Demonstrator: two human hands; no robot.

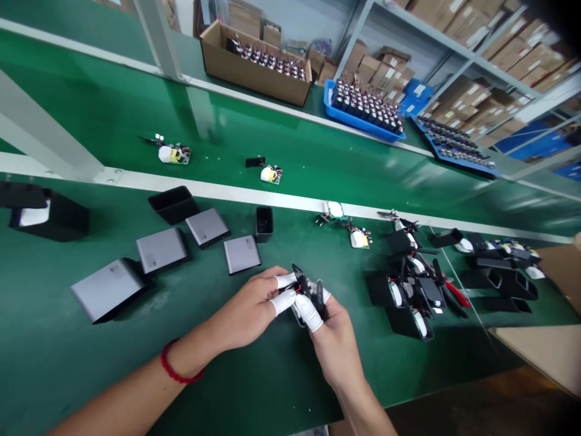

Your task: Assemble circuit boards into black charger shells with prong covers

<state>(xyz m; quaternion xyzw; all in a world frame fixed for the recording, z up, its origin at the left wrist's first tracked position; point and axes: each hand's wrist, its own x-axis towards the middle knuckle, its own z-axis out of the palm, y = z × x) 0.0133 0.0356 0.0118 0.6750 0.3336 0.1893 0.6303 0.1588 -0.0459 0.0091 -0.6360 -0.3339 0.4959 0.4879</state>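
With white covers on its fingertips, my left hand [258, 303] pinches the left side of a small black electronic assembly [301, 288], where a bit of red wire shows. My right hand [330, 330], also in white finger covers, grips the right side of the same piece, its thumb across the front. Fingers hide much of the assembly. Just beyond my left hand lies a grey-faced casing [242, 254], with an open black casing [264, 224] upright behind it. Past my right hand, a circuit board with white and yellow parts [360, 238] rests on the green bench.
More grey-faced casings [161, 250] lie left. At right is a cluster of black housings [403, 290] beside red-handled pliers [456, 295]. More boards [175, 154] sit beyond the white rail [218, 192]. A cardboard box [258, 79] and a blue tray [363, 121] hold rows of parts.
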